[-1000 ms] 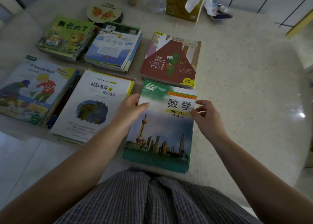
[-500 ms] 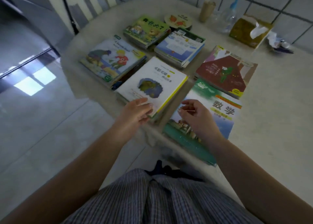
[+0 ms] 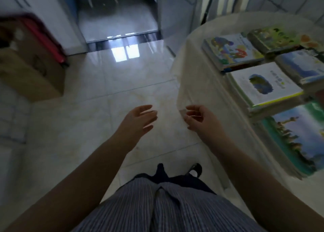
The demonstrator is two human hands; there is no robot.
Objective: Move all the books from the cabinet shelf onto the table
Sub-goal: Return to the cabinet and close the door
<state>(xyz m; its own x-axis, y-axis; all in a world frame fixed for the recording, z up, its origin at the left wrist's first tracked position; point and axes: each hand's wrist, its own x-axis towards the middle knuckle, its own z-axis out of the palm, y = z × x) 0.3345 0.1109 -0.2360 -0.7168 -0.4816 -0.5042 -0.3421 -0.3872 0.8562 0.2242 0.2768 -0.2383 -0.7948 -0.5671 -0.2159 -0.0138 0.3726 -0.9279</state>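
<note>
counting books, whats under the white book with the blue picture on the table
The white book tops a short stack on the table: edges of more books show beneath it, one green. Their covers are hidden and the blur prevents a count.

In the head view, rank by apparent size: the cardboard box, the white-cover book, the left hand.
1. cardboard box
2. white-cover book
3. left hand
The box lies farther off, so its lead is likely real. The frame is motion-blurred.
</note>
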